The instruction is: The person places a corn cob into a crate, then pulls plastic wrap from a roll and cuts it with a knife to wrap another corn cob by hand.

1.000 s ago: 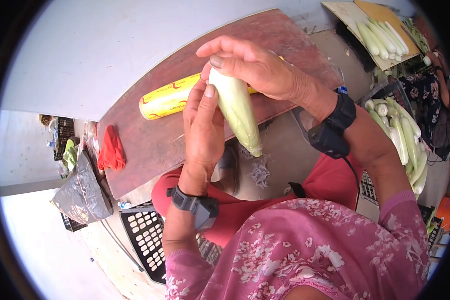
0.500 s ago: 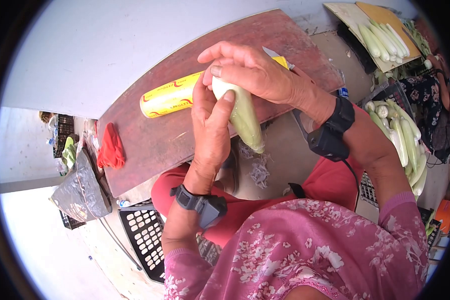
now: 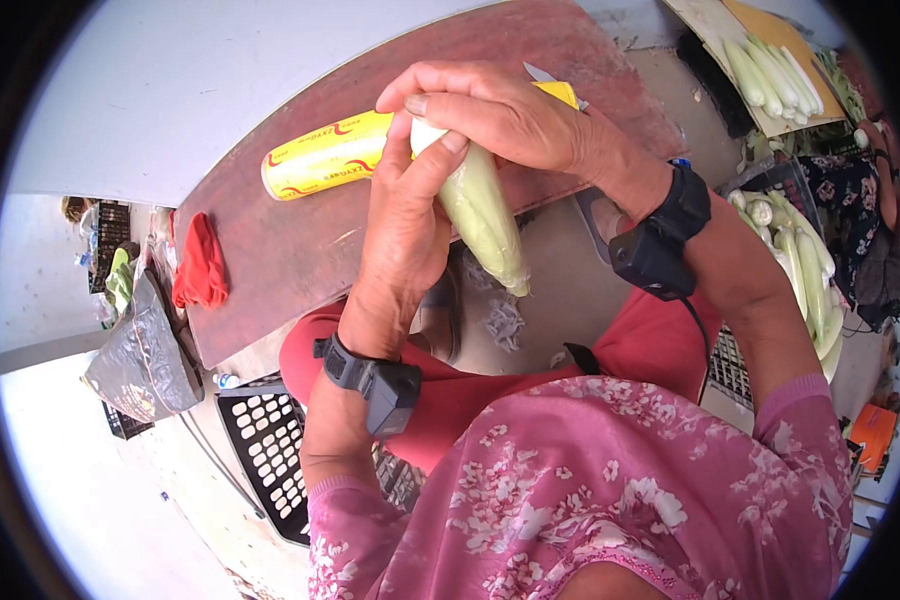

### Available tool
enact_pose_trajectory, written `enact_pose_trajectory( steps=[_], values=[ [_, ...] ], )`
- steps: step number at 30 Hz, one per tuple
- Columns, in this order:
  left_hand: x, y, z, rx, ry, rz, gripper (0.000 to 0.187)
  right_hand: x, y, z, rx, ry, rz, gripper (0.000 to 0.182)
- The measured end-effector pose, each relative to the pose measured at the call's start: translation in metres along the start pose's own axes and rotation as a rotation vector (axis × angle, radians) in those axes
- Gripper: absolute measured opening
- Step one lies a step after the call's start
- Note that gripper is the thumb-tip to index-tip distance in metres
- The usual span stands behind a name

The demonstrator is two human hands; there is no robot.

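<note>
A pale green, tapered stalk vegetable [image 3: 485,222] with a white upper end appears wrapped in clear film. Its narrow end points down toward my lap, past the table's edge. My left hand [image 3: 410,200] is closed around its upper left side, thumb lying along the white end. Over the top and right side curls my right hand [image 3: 505,115], its fingertips meeting those of the left; part of the white end is hidden beneath them. Behind both hands, a yellow printed roll of cling film [image 3: 320,158] lies on the reddish table [image 3: 280,255].
A knife blade [image 3: 540,73] shows beyond the right hand. A red cloth [image 3: 202,265] lies at the table's left. Pale stalks [image 3: 773,78] rest on a board, more stalks [image 3: 805,265] fill a crate at right, near another person's arm [image 3: 885,175]. A black crate [image 3: 270,450] stands below.
Both hands and the vegetable have shifted slightly left and up in view, along with the whole scene. The grip on the vegetable looks much the same.
</note>
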State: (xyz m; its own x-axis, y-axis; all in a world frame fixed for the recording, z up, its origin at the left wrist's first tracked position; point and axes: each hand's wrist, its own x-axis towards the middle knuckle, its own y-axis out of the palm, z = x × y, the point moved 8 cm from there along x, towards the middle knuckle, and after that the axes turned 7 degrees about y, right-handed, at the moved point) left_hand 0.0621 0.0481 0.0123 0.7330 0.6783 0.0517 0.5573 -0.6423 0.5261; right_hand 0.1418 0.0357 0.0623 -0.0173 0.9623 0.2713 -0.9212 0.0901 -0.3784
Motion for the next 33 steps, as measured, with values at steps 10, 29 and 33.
enact_pose_trajectory(
  steps=[10,29,33],
  values=[
    [0.007,-0.036,-0.015,-0.107,-0.015,-0.216,0.039,-0.007,-0.028,-0.021,0.236,0.166,-0.284,0.039],
    [0.011,-0.053,-0.027,-0.026,0.168,-0.312,0.034,-0.032,0.024,0.007,-0.201,0.136,-0.141,0.017],
    [0.010,-0.054,-0.027,-0.045,0.174,-0.318,0.034,-0.030,0.027,0.002,-0.103,0.143,-0.088,0.012]
  ],
)
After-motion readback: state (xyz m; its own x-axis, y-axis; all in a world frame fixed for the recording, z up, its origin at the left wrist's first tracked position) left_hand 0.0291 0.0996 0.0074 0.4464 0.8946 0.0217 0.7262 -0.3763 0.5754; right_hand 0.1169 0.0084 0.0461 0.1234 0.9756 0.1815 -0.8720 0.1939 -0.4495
